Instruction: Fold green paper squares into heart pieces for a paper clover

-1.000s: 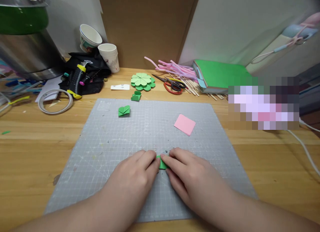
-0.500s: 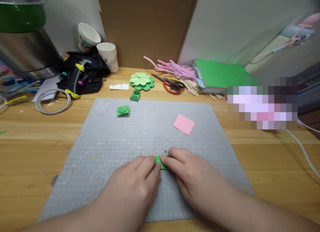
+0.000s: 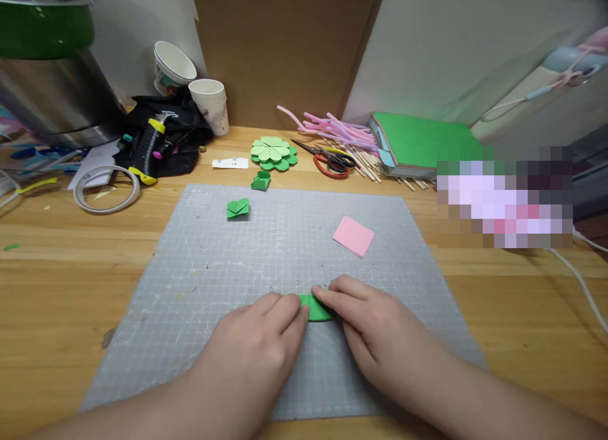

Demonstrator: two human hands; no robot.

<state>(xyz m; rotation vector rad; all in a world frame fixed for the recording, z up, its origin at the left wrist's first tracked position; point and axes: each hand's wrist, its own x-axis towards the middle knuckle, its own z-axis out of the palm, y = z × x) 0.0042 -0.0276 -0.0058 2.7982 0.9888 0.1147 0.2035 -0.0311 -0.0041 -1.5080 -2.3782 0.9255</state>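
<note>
A folded strip of green paper (image 3: 317, 309) lies on the grey cutting mat (image 3: 266, 256), between my hands. My left hand (image 3: 263, 339) presses the paper's left end, its fingers closed together over it. On the other end sits my right hand (image 3: 380, 329), its index finger along the top edge and its remaining fingers curled, partly hiding the paper. Farther up the mat is a small folded green paper leaf (image 3: 237, 208), with a second green piece (image 3: 261, 180) at the mat's far edge. Pink paper squares (image 3: 354, 236) rest to the right.
Behind the mat are a layered green paper clover (image 3: 273, 152), scissors (image 3: 332, 160), wooden sticks (image 3: 368, 164), pink stems (image 3: 339, 131) and a green book (image 3: 427, 139). Paper cups (image 3: 209, 104), a glue gun (image 3: 148, 150) and a tape roll (image 3: 107, 190) stand at left.
My right hand has slid slightly rightward along the green paper, exposing more of it. My left hand stays on the paper. The whole view has shifted a little.
</note>
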